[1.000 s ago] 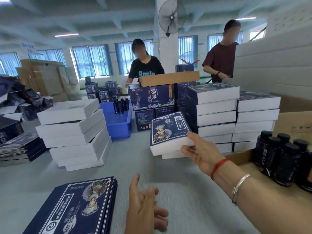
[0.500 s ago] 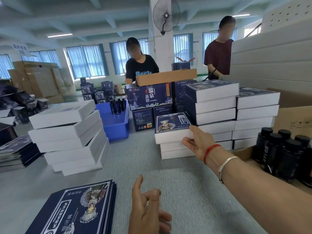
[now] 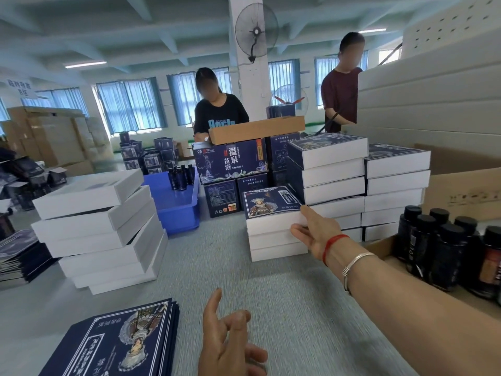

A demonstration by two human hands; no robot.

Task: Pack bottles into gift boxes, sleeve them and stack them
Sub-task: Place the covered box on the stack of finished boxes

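The right hand [image 3: 315, 233] reaches out to the near end of a sleeved gift box [image 3: 272, 206], thumb at the box's top edge and fingers laid nearly straight along its white side, so it presses against the box rather than wrapping it. That box lies flat on top of a short stack of white boxes [image 3: 276, 245] on the grey table [image 3: 271, 308], just left of two taller stacks of sleeved boxes [image 3: 333, 180]. The left hand [image 3: 230, 340] hovers low over the table near the bottom edge, fingers loosely curled and thumb up, holding nothing. Beside it to the left lies a pile of flat dark blue printed sleeves [image 3: 116, 346]. Farther left stands an uneven stack of plain white gift boxes [image 3: 100, 229]. At the right, dark bottles [image 3: 444, 242] with black caps stand together in an open cardboard carton [image 3: 379, 246]. A blue plastic bin [image 3: 179, 204] sits behind, holding a few more bottles.
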